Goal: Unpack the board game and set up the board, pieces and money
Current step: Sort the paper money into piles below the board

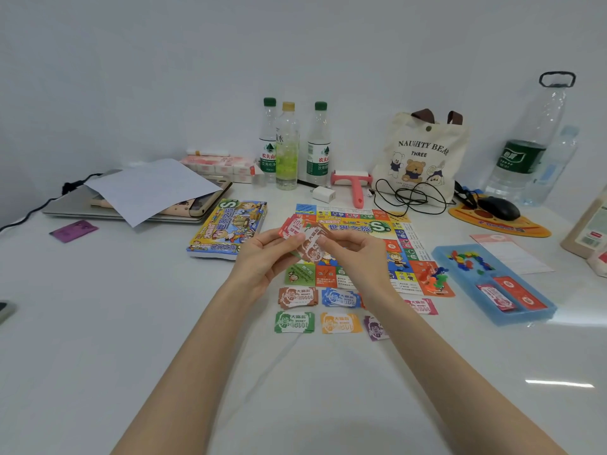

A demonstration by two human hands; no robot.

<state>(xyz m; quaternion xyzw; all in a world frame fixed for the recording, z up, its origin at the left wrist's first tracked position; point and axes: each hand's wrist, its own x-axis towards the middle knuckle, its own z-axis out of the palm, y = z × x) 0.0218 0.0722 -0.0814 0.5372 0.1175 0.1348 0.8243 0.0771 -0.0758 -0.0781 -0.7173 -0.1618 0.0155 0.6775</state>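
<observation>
A small fan of red and brown paper money (303, 239) is pinched at its two ends by the left hand (262, 254) and right hand (356, 251), just above the open board (361, 227), apparently for sorting by colour into the piles (297, 297) along its near edge on the tabletop (131, 307).

box (226, 228) left of board (377, 244) | tray (486, 316) right | money piles (295, 321) before
</observation>
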